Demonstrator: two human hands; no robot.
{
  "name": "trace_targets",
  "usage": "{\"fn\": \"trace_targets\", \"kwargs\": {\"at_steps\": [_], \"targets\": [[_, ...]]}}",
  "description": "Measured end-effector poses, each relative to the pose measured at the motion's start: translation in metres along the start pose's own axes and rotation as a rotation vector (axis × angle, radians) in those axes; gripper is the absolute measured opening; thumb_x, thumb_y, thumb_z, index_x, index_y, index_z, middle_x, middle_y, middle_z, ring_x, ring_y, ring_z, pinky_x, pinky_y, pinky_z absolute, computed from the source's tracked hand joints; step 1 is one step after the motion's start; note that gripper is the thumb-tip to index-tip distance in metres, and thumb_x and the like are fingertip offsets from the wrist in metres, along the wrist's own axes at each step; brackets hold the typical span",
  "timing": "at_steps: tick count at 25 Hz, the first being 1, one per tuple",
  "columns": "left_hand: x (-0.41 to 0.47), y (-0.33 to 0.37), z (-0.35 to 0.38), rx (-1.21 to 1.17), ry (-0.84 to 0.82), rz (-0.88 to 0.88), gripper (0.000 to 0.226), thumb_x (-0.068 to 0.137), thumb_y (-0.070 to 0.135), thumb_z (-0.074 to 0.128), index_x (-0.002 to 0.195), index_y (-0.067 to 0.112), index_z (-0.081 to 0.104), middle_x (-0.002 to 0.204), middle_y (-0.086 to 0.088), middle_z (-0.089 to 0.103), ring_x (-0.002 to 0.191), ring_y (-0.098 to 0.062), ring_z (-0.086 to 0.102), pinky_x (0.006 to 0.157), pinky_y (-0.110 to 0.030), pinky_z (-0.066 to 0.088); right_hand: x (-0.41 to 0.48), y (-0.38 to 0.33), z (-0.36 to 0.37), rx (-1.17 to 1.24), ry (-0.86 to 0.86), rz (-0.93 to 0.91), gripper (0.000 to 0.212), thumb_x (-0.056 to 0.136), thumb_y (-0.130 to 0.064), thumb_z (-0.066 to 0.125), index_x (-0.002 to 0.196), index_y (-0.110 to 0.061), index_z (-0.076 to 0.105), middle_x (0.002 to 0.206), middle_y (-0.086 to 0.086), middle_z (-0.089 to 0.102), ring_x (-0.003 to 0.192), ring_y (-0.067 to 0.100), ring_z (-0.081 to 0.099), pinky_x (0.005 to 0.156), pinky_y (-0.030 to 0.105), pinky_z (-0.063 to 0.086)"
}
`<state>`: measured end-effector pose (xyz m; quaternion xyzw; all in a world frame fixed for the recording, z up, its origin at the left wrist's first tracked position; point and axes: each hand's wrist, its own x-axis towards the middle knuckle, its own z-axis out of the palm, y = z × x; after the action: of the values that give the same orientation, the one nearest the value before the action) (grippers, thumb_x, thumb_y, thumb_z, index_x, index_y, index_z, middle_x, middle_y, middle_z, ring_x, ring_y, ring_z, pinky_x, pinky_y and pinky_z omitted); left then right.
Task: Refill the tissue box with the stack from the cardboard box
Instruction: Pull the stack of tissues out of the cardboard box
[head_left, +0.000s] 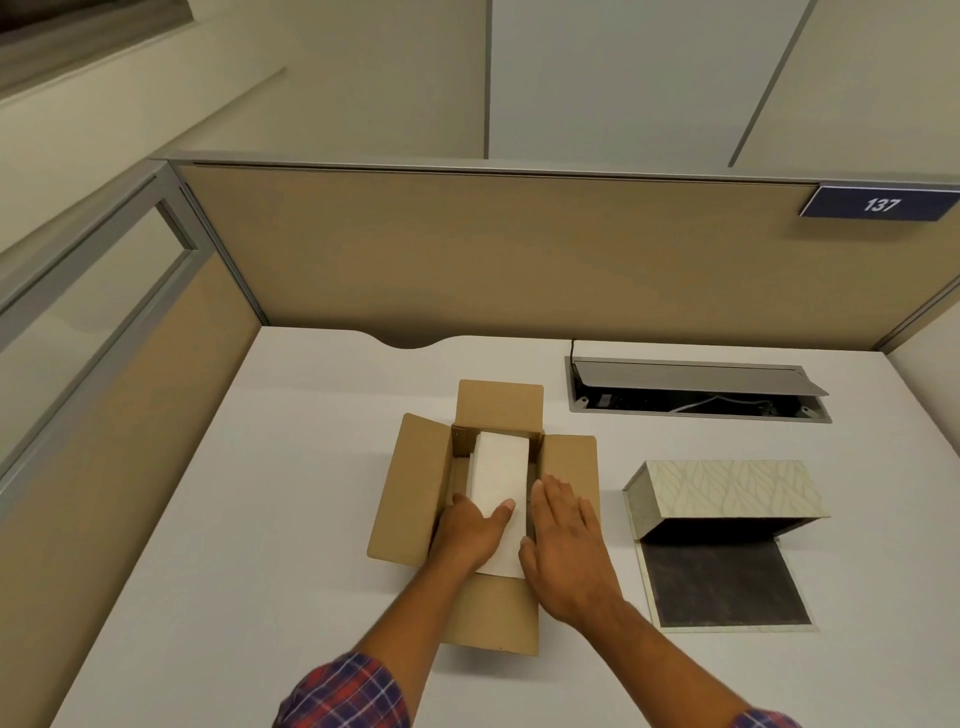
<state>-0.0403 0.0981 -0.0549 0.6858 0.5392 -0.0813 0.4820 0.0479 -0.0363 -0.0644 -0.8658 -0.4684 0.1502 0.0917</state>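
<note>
One white tissue stack (497, 480) sits in the open cardboard box (410, 483) at desk centre, its near end tilted up over the box's front edge. Left hand (470, 532) is on the stack's near-left side: thumb lies on top, fingers go down along the left edge w/ tips hidden, so the grip wraps the stack but how tight can't be told. Right hand (563, 540) is flat, fingers spread & straight, just beside the stack's right edge, resting over the box's right flap; grip holds nothing. All 4 box flaps are folded outward. Both sleeves are plaid, red/blue, at the bottom of the view.

To the right, well apart from the cardboard box, the tissue box (737, 493) w/ pale leaf pattern stands open, its dark-lined flap (724, 584) lying flat on the desk (260, 545) toward the person. Behind it, a cable hatch (696, 387) in the desk has its lid raised. Tan partition (467, 249) at the back carries a blue sign (880, 203) reading 137.
</note>
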Motion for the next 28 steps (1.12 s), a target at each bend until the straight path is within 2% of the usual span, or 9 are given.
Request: {"fn": "trace_targets", "kwargs": {"at_steps": [7,14,17,20,23,25,28], "targets": [[0.009,0.01,0.009,0.003,0.036,-0.047,0.077,0.094,0.058,0.064,0.149,0.007,0.047,0.151,-0.015,0.057,0.136,-0.035,0.058,0.11,-0.046,0.053,-0.014,0.006,0.008,-0.023,-0.063,-0.016,0.078,0.103,-0.054,0.02,0.167,-0.017,-0.005,0.177,0.005,-0.01,0.161,0.022,-0.015,0.127,0.04,-0.011],[0.012,0.018,0.007,-0.237,-0.005,-0.114,0.057,0.091,0.037,0.075,0.136,0.006,0.057,0.136,-0.015,0.064,0.119,-0.034,0.065,0.099,-0.044,0.058,-0.013,0.009,0.0,-0.007,-0.116,-0.029,0.078,0.104,-0.055,0.02,0.167,-0.018,-0.007,0.177,0.004,-0.012,0.162,0.022,-0.013,0.126,0.038,-0.008],[0.013,0.018,0.005,-0.258,-0.014,-0.101,0.059,0.09,0.039,0.075,0.137,0.008,0.055,0.136,-0.015,0.064,0.12,-0.033,0.065,0.098,-0.043,0.058,-0.013,0.008,-0.001,0.008,-0.129,-0.022,0.077,0.104,-0.056,0.019,0.166,-0.018,-0.007,0.177,0.003,-0.011,0.162,0.021,-0.013,0.126,0.037,-0.007],[0.014,0.019,0.003,-0.29,-0.009,-0.095,0.067,0.092,0.048,0.07,0.142,0.009,0.051,0.14,-0.014,0.061,0.123,-0.034,0.063,0.094,-0.042,0.055,-0.013,0.009,-0.001,0.019,-0.133,-0.008,0.077,0.104,-0.056,0.019,0.166,-0.018,-0.006,0.177,0.002,-0.01,0.162,0.021,-0.011,0.126,0.037,-0.006],[0.022,0.011,0.0,-0.493,-0.109,-0.123,0.074,0.088,0.054,0.073,0.144,0.009,0.054,0.138,-0.014,0.065,0.121,-0.034,0.066,0.106,-0.05,0.055,-0.014,0.01,-0.002,0.034,-0.137,0.005,0.076,0.105,-0.055,0.018,0.166,-0.017,-0.007,0.176,0.001,-0.013,0.162,0.021,-0.011,0.125,0.035,-0.007],[0.025,0.005,-0.003,-0.568,-0.176,-0.131,0.07,0.086,0.051,0.076,0.14,0.01,0.059,0.131,-0.015,0.07,0.116,-0.035,0.07,0.106,-0.053,0.055,-0.014,0.011,-0.002,0.051,-0.139,0.005,0.077,0.104,-0.057,0.014,0.166,-0.016,-0.006,0.176,0.001,-0.013,0.162,0.019,-0.011,0.125,0.035,-0.006],[0.025,-0.001,-0.008,-0.617,-0.25,-0.111,0.059,0.086,0.047,0.077,0.132,0.013,0.067,0.12,-0.015,0.077,0.111,-0.035,0.073,0.106,-0.055,0.056,-0.014,0.008,-0.002,0.096,-0.143,0.015,0.087,0.097,-0.07,-0.001,0.166,-0.019,-0.005,0.177,0.0,-0.01,0.162,0.017,-0.01,0.124,0.035,-0.005]]}}
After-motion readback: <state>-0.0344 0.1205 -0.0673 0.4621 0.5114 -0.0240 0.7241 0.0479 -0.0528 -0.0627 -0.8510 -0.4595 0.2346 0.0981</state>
